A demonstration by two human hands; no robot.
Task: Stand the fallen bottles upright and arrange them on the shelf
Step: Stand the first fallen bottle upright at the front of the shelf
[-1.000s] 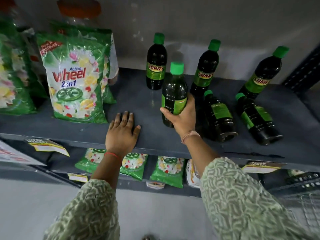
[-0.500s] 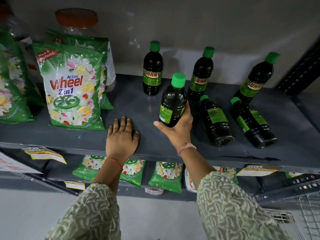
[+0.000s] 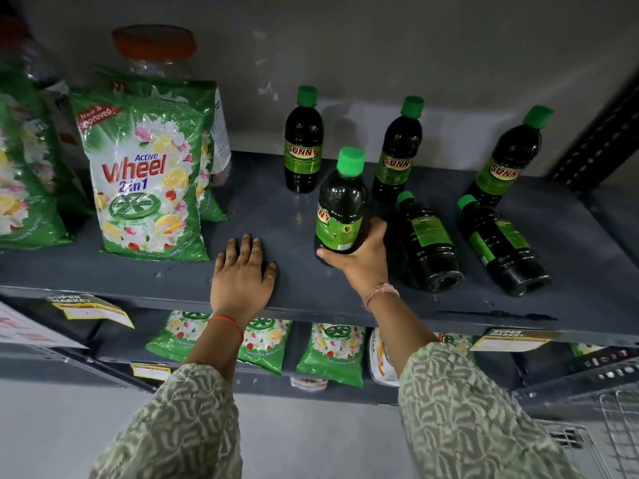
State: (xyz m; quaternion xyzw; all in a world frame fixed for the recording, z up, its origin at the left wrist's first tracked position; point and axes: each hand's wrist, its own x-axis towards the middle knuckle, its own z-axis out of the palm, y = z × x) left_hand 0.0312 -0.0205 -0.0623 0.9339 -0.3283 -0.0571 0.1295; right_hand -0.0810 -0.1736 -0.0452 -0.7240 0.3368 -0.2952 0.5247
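Bottle [image 3: 340,210] sits upright in your right hand [image 3: 363,261], fingers wrapped around its base, just in front of the three standing bottles at the back of the shelf [image 3: 276,216]. Left hand [image 3: 242,274] lies flat and open on the shelf, holding nothing. Set the base down flat before letting go, label forward, in line with the row. Two fallen bottles [image 3: 428,243] lie just right of it; don't knock them.
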